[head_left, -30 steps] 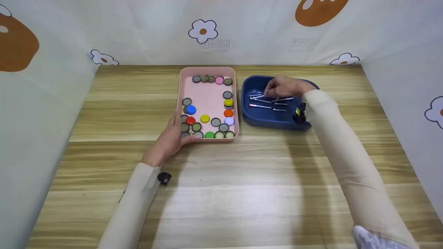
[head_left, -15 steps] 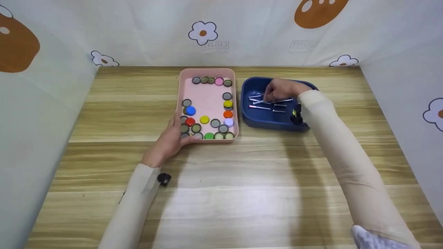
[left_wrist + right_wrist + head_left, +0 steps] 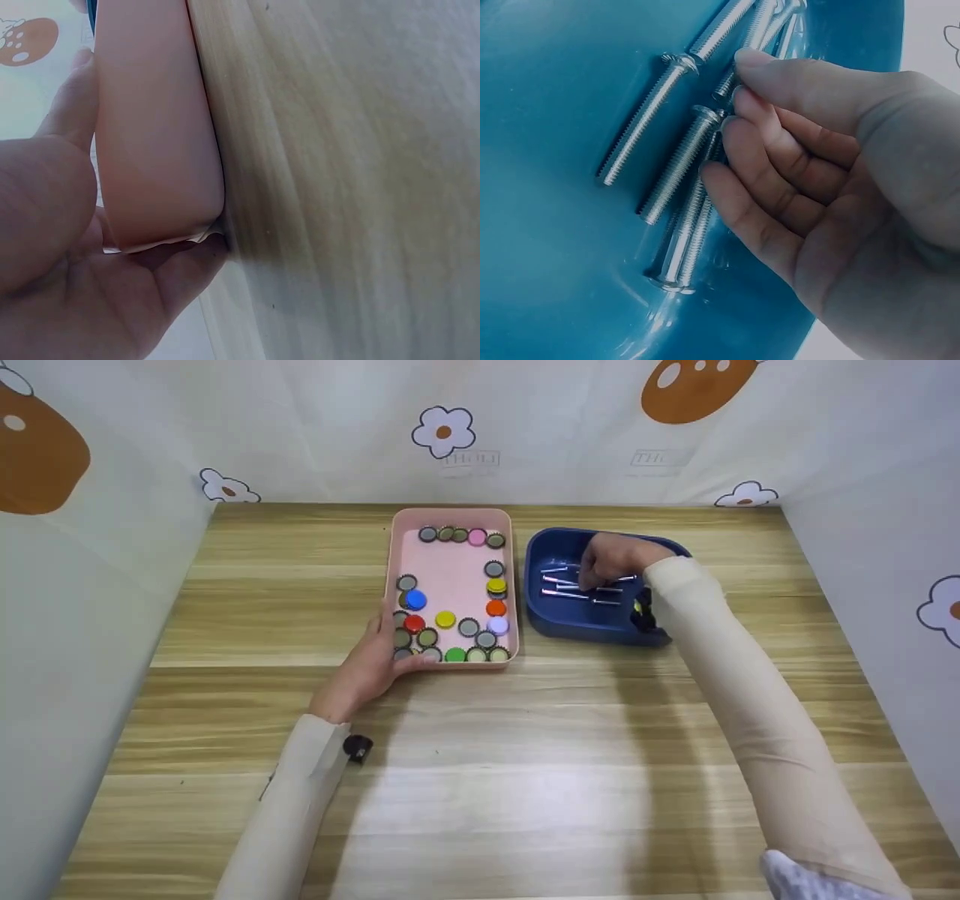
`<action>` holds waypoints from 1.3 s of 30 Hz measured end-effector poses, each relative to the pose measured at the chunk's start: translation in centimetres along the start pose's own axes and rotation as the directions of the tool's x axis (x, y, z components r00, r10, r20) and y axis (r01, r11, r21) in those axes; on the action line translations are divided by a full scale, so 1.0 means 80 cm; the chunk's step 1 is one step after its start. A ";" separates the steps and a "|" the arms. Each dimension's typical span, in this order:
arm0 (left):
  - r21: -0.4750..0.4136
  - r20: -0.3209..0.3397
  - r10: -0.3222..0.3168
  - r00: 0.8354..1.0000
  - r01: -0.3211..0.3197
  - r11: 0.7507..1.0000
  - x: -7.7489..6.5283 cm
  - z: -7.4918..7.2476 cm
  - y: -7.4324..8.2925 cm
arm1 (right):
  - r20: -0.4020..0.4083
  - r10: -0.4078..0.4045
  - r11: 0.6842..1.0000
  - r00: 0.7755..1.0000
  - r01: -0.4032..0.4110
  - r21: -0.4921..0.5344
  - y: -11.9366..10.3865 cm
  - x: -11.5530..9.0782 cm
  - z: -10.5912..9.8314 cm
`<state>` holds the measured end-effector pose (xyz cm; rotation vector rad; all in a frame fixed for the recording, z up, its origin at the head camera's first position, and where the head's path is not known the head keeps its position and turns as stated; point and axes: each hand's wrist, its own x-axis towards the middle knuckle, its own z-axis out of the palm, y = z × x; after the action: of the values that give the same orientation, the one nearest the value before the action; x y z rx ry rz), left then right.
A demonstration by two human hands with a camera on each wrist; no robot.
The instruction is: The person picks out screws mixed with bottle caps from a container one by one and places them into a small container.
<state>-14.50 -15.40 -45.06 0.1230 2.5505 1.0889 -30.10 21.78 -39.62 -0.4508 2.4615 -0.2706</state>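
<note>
My left hand grips the near-left corner of a pink tray. In the left wrist view its thumb and fingers wrap around the corner of the tray's side. Several bottle caps lie in the tray, among them a blue cap and a green cap. Inside a blue bin, my right hand pinches a bolt between thumb and index finger; the thumb hides part of it. Several other metal bolts lie under and beside the fingers, such as a threaded bolt.
The tray and the bin stand side by side at the back of a wooden table. Behind them hangs a white curtain with flower prints, and more of it borders the table left and right.
My right hand has moved slightly rightward and nearer within the bin, and the bolt at its fingertips has shifted and turned flatter. My left hand and the tray have stayed in place.
</note>
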 end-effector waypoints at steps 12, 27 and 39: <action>-0.023 0.009 -0.023 1.000 0.023 0.999 0.001 0.000 0.005 | -0.005 0.023 0.999 1.000 -0.023 0.040 -0.001 -0.004 -0.005; -0.055 -0.043 0.012 0.999 -0.014 0.998 -0.004 -0.003 -0.003 | -0.146 -0.024 0.977 0.989 0.055 0.208 -0.001 -0.017 -0.010; 0.063 -0.081 -0.013 0.997 0.018 0.998 -0.012 -0.025 -0.012 | -0.548 0.014 0.941 0.837 0.174 0.290 -0.016 -0.057 0.015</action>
<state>-14.27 -17.63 -44.17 0.0765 2.6544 1.0275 -25.61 22.25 -37.75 -0.3654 2.8640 -0.9509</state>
